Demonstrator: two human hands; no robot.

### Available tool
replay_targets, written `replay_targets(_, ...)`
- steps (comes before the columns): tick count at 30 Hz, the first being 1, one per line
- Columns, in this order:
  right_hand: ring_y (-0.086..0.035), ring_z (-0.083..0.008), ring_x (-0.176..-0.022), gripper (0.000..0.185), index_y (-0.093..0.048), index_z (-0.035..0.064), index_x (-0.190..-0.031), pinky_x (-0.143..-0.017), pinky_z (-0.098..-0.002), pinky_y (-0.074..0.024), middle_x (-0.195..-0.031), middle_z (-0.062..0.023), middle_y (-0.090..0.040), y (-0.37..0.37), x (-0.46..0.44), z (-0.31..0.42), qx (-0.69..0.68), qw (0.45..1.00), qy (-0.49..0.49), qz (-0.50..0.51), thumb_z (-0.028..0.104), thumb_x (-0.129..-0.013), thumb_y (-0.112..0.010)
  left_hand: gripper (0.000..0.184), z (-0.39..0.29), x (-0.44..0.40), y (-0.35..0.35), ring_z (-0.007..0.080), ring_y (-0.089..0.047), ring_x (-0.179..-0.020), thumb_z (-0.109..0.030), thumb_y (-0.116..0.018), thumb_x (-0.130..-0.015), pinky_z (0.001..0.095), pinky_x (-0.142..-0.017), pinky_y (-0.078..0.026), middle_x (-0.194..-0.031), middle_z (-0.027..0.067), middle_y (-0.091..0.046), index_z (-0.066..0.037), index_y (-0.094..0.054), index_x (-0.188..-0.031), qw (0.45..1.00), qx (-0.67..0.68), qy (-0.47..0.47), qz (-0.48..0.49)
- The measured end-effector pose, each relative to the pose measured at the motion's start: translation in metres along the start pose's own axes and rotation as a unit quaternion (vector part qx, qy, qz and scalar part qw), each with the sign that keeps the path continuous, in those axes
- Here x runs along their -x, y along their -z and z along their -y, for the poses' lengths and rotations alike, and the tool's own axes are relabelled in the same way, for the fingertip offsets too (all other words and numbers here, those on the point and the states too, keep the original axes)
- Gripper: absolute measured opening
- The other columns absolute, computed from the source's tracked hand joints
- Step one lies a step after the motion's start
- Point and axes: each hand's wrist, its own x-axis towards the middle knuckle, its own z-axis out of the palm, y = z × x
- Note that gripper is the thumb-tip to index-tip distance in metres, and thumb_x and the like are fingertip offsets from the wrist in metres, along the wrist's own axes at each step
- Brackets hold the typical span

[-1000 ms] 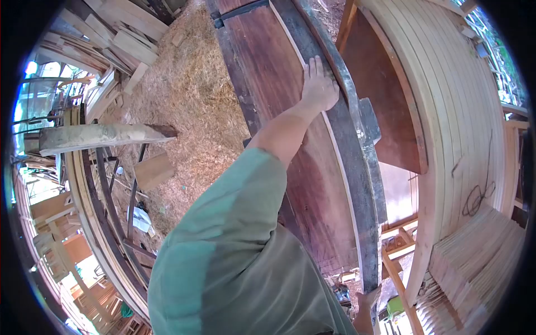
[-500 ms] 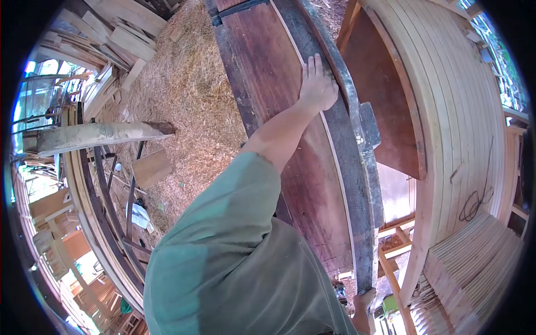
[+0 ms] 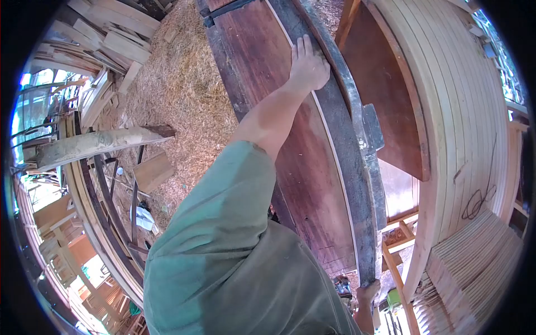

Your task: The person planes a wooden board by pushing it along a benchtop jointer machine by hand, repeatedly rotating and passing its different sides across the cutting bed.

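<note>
My left hand (image 3: 310, 68) lies on a long reddish-brown board (image 3: 301, 162), its fingers stretched out over a thin pale strip (image 3: 336, 162) at the board's right edge. Beside that strip runs a dark, worn beam (image 3: 349, 139), which the side of the hand also seems to touch. At the lower right my right hand (image 3: 367, 291) is closed around the near end of the dark beam; its fingers are partly hidden. A green sleeve (image 3: 223, 184) covers my upper left arm, and my torso hides the near left part of the board.
Wood shavings (image 3: 184, 78) cover the ground at left, where a pale timber (image 3: 106, 139) juts in. Cut planks (image 3: 123, 44) are piled at upper left. On the right stand a brown panel (image 3: 385, 89), a slatted wooden surface (image 3: 446, 100) and stacked thin boards (image 3: 474, 257).
My left hand has slid up and slightly left along the board's edge, fingers still stretched. My right hand shows a little higher at the beam's near end. The view has shifted slightly.
</note>
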Motion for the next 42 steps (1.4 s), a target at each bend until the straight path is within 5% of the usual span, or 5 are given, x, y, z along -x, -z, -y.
replay_targets(23,-0.048,-0.0484,-0.117,0.073,-0.047,-0.0033,-0.12,-0.105,-0.0571,-0.0389,-0.119,-0.027,-0.054,0.051,-0.046,0.178,-0.033,0.999,0.028,-0.013,0.011,-0.058,-0.081,0.062,0.119,-0.173,0.017,0.0469,-0.011,-0.156,-0.039,-0.04,-0.101,0.0579,-0.126,-0.01,-0.167,0.0302,-0.016,0.004,-0.056,-0.142,0.999,-0.015,0.032,0.007)
replay_targets(26,-0.048,-0.0485,-0.116,0.074,-0.047,-0.0038,-0.121,-0.105,-0.0571,-0.0387,-0.118,-0.0269,-0.054,0.047,-0.037,0.162,-0.056,0.995,0.079,-0.031,0.011,-0.058,-0.08,0.06,0.118,-0.158,0.001,0.0477,-0.015,-0.155,-0.037,-0.041,-0.101,0.0598,-0.126,-0.012,-0.165,0.0316,-0.019,0.005,-0.057,-0.14,0.999,-0.016,0.019,-0.032)
replay_targets(33,-0.049,-0.047,-0.119,0.071,-0.047,-0.003,-0.124,-0.103,-0.0544,-0.0426,-0.119,-0.0247,-0.055,0.035,-0.013,0.105,-0.038,0.999,-0.001,-0.016,0.017,-0.066,-0.084,0.059,0.064,-0.058,-0.004,0.05,-0.02,-0.153,-0.033,-0.043,-0.101,0.0631,-0.123,-0.019,-0.163,0.035,-0.02,0.008,-0.052,-0.142,0.998,-0.018,0.018,-0.062)
replay_targets(36,-0.05,-0.051,-0.114,0.065,-0.045,-0.003,-0.125,-0.104,-0.0565,-0.0412,-0.117,-0.0267,-0.054,0.021,-0.002,0.058,-0.076,0.997,-0.018,-0.025,0.006,-0.064,-0.068,0.057,0.021,-0.011,-0.011,0.0498,-0.017,-0.153,-0.031,-0.044,-0.099,0.0623,-0.124,-0.015,-0.164,0.0349,-0.019,0.014,-0.059,-0.131,0.997,0.01,0.02,-0.072)
replay_targets(42,-0.052,-0.0442,-0.123,0.077,-0.041,0.0024,-0.127,-0.107,-0.0527,-0.0451,-0.128,-0.0235,-0.052,-0.026,0.008,-0.044,0.052,0.99,-0.13,-0.003,0.01,-0.064,-0.084,0.057,-0.061,0.071,-0.009,0.0499,-0.011,-0.155,-0.031,-0.046,-0.098,0.0626,-0.125,-0.012,-0.165,0.0354,-0.013,0.017,-0.064,-0.121,0.998,0.052,0.029,0.004)
